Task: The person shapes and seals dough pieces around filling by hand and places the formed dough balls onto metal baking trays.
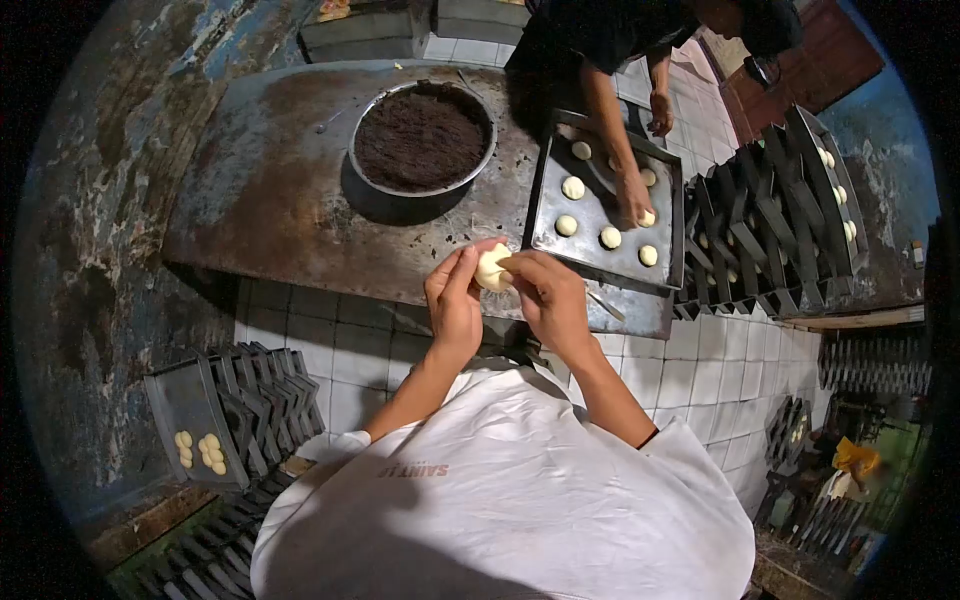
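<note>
My left hand [458, 305] and my right hand [548, 298] hold one pale dough ball [492, 268] between their fingertips, above the front edge of the metal table [270, 225]. The ball's surface looks gathered into folds. Beyond my hands, a round metal bowl [357, 172] holds dark brown crumbly filling [425, 140]. To the right lies a metal tray [590, 258] with several round dough balls [610, 237] spaced apart on it. Across the table a co-worker's hand [632, 195] touches a dough ball at the tray's right side.
Stacked dark trays [765, 220] stand at the right, some bearing dough balls. More trays [235, 410] are stacked at the lower left. A thin metal tool [606, 306] lies near the table's front edge. The co-worker [620, 35] leans in from the far side.
</note>
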